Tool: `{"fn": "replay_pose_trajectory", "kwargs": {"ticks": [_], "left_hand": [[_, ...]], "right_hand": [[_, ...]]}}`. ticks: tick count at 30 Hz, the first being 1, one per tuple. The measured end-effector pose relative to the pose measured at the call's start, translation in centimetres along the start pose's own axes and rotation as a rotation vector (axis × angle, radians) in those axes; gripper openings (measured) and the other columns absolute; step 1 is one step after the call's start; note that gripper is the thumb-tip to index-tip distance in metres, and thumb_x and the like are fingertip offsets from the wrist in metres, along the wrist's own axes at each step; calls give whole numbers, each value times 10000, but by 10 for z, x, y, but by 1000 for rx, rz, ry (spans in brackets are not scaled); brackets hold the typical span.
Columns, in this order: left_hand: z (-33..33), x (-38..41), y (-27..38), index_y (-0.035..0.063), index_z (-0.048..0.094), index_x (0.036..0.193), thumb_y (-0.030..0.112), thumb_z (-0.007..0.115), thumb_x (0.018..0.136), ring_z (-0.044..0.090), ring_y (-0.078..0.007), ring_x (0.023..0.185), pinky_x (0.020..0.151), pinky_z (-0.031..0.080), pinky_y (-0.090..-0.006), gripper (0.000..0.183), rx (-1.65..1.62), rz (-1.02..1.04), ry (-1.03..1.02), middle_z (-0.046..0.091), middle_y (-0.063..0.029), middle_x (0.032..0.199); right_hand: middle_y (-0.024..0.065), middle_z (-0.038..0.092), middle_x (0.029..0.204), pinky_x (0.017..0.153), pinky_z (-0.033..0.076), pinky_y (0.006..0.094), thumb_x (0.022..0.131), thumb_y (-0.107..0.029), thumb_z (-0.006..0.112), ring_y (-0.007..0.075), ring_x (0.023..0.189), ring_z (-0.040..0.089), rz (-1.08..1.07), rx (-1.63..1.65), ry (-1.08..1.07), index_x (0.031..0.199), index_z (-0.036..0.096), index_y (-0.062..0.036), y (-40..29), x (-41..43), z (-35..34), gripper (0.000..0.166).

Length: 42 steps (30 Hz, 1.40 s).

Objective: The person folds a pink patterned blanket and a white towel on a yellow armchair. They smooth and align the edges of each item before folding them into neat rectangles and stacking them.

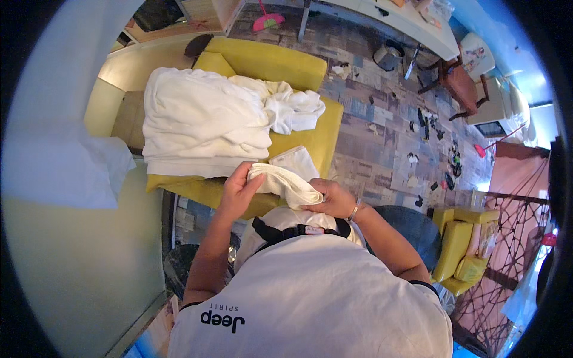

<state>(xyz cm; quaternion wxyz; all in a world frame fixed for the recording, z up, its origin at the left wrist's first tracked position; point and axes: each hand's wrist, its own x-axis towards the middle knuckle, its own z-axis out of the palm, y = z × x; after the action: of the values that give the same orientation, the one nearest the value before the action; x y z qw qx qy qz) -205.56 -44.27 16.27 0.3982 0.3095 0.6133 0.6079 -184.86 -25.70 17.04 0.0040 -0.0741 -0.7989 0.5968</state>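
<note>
A folded white cloth (286, 181) is stretched between my hands just above my lap. My left hand (238, 188) grips its left end, thumb on top. My right hand (332, 199), with a bracelet at the wrist, grips the right end. Just beyond the held cloth, a flat folded white cloth (296, 162) lies on the yellow upholstered sofa (328, 129). A large heap of white fabric (206, 116) covers the sofa's left part, and a crumpled white cloth (297, 107) adjoins it on the right.
A pale wall or panel (80, 250) stands close on the left. Small items (425, 123) litter the patterned floor to the right. Farther off are a waste bin (388, 56), a brown chair (463, 87), a white table (403, 22), a pink broom (267, 21) and a yellow armchair (454, 241).
</note>
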Motion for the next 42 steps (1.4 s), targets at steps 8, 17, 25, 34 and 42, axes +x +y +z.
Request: {"fn": "replay_pose_trajectory", "kwargs": {"ticks": [8,17,25,34,42], "left_hand": [[-5,32,-16,-15,564,1140,93,580,942,550,-65,911,827,452,-233,226,27,-117,121,621,-24,1017],[22,94,3,-8,571,1153,80,613,921,565,-64,936,830,461,-228,251,-70,-97,30,627,-18,1041],[27,26,-130,24,592,1106,80,653,884,575,-90,965,857,467,-260,236,24,-534,-267,637,-12,1011],[59,-12,-324,24,591,1111,96,658,857,582,-148,910,813,474,-303,272,246,-574,-61,629,-78,989],[55,151,-359,21,591,1125,146,685,834,646,-209,876,768,499,-339,331,432,-363,129,678,-126,985]], "right_hand": [[110,584,930,795,470,342,794,-54,663,260,893,577,-101,-150,452,1032,630,-13,46,10,-24,243],[-1,631,943,812,463,270,937,-151,598,86,893,552,73,349,651,1088,632,-24,54,33,-67,200],[103,665,995,833,480,308,913,-189,618,173,921,609,410,340,300,1094,639,-32,180,-47,-2,240],[138,688,969,764,503,302,913,-237,613,231,846,651,641,108,268,1148,634,-62,318,-59,61,294],[110,683,905,734,487,305,880,-330,650,186,779,614,779,209,508,1146,624,-19,411,30,13,410]]}}
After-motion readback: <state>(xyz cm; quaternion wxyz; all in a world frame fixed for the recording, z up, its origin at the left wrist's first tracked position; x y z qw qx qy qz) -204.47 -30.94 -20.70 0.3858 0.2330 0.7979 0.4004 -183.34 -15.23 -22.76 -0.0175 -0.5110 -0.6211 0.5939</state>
